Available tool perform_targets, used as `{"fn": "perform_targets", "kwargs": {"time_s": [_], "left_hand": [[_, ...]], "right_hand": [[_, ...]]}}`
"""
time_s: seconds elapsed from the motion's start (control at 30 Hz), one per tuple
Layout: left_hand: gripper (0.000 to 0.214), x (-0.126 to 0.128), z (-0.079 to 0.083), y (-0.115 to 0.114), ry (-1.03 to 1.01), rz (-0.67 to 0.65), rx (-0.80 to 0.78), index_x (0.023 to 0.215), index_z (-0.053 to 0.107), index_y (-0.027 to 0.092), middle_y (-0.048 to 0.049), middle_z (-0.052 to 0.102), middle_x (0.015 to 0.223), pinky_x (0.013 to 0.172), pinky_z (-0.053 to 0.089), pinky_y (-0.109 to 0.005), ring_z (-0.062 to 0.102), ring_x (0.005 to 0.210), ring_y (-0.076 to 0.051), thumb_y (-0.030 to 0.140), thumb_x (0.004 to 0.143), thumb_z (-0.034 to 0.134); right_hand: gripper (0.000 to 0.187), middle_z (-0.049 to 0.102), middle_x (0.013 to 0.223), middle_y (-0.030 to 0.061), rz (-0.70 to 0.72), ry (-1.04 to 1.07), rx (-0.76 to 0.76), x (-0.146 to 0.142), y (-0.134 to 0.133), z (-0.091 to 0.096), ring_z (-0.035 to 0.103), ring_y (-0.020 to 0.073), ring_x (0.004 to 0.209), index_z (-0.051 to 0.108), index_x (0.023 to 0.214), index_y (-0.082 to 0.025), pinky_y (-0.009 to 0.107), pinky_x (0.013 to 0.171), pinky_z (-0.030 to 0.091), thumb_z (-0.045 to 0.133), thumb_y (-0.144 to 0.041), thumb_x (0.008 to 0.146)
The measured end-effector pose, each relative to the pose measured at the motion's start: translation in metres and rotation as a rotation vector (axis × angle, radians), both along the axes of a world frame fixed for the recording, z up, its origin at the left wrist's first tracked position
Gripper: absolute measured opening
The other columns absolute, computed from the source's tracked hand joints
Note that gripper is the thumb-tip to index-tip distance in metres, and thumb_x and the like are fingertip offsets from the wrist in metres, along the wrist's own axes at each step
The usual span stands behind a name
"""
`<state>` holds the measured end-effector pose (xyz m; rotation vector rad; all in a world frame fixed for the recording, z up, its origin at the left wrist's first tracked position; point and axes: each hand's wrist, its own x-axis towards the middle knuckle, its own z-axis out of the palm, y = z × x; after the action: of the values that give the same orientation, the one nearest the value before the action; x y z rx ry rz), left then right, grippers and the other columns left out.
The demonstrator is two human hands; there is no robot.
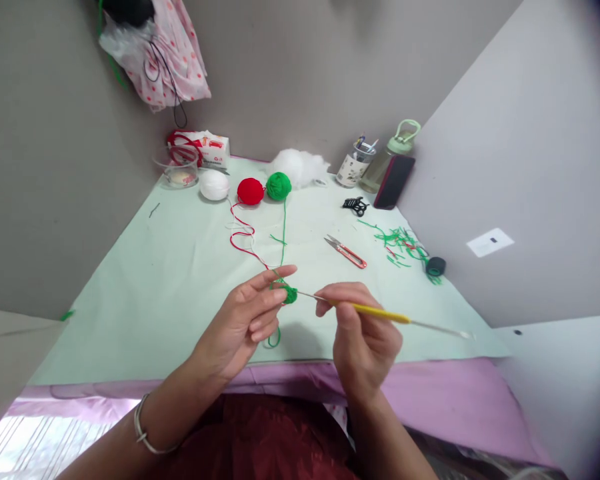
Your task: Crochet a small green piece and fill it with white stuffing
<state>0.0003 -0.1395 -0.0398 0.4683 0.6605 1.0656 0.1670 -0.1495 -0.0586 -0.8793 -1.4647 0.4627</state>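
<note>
Between thumb and fingers, my left hand (253,310) pinches a small green crochet piece (291,294), its index finger stretched out with yarn near it. My right hand (363,333) grips a crochet hook (380,312) by its yellow handle, like a pen. The hook's thin metal end reaches the green piece; the exact tip is hidden in the stitches. Green yarn runs from the piece up to a green yarn ball (279,187). Red and white strands lead from a red yarn ball (251,191) and a white yarn ball (214,185) towards my left hand. A green loop dangles below.
Orange-handled thread snips (347,253) lie right of centre, near green and red yarn scraps (400,243) and a black roll (435,267). Behind stand a phone (395,182), bottle (380,163), pen cup (355,167) and clear bowl (181,175). Walls enclose the table (180,267).
</note>
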Motion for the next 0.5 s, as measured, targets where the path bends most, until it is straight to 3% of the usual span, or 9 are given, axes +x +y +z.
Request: {"fn": "perform_targets", "kwargs": {"time_s": [0.07,0.13,0.3,0.4,0.5], "left_hand": [[0.039,0.000,0.001,-0.001,0.039,0.009,0.040,0.118,0.080,0.017,0.0069,0.055,0.071,0.038,0.025,-0.012,0.023,0.043,0.002,0.019,0.080,0.088],[0.038,0.002,0.001,-0.003,0.093,0.006,0.076,0.117,0.080,0.021,0.0040,0.062,0.082,0.038,0.029,-0.012,0.029,0.043,0.003,0.022,0.081,0.088],[0.040,0.010,-0.001,-0.005,0.186,0.118,0.104,0.116,0.081,0.022,0.0022,0.066,0.090,0.044,0.043,-0.017,0.040,0.046,0.000,0.026,0.078,0.091],[0.045,0.009,-0.002,-0.002,0.107,0.076,0.050,0.117,0.081,0.019,0.0077,0.055,0.068,0.043,0.039,-0.015,0.034,0.045,-0.001,0.027,0.075,0.094],[0.039,0.004,-0.004,0.002,-0.005,-0.019,-0.032,0.113,0.083,0.014,0.0114,0.039,0.057,0.042,0.034,-0.011,0.025,0.046,0.000,0.024,0.077,0.093]], "right_hand": [[0.022,0.073,0.085,0.0033,0.077,0.149,-0.095,-0.002,0.003,0.004,0.065,0.0158,0.068,0.077,0.101,-0.024,0.033,0.063,0.058,0.056,-0.020,0.106],[0.020,0.076,0.090,0.0041,0.134,0.164,-0.121,-0.004,0.005,0.006,0.067,0.0156,0.071,0.078,0.100,-0.024,0.032,0.064,0.058,0.058,-0.020,0.105],[0.029,0.079,0.099,0.0054,0.005,-0.095,0.020,-0.008,0.000,-0.001,0.073,0.0181,0.083,0.078,0.115,-0.028,0.033,0.069,0.061,0.060,-0.009,0.102],[0.038,0.079,0.114,0.0088,-0.084,-0.341,0.200,-0.006,-0.004,-0.006,0.075,0.0220,0.099,0.077,0.124,-0.029,0.036,0.077,0.063,0.066,-0.005,0.097],[0.032,0.079,0.105,0.0072,-0.079,-0.254,0.137,-0.003,-0.002,-0.005,0.074,0.0206,0.091,0.078,0.119,-0.028,0.035,0.074,0.062,0.065,-0.007,0.098]]}}
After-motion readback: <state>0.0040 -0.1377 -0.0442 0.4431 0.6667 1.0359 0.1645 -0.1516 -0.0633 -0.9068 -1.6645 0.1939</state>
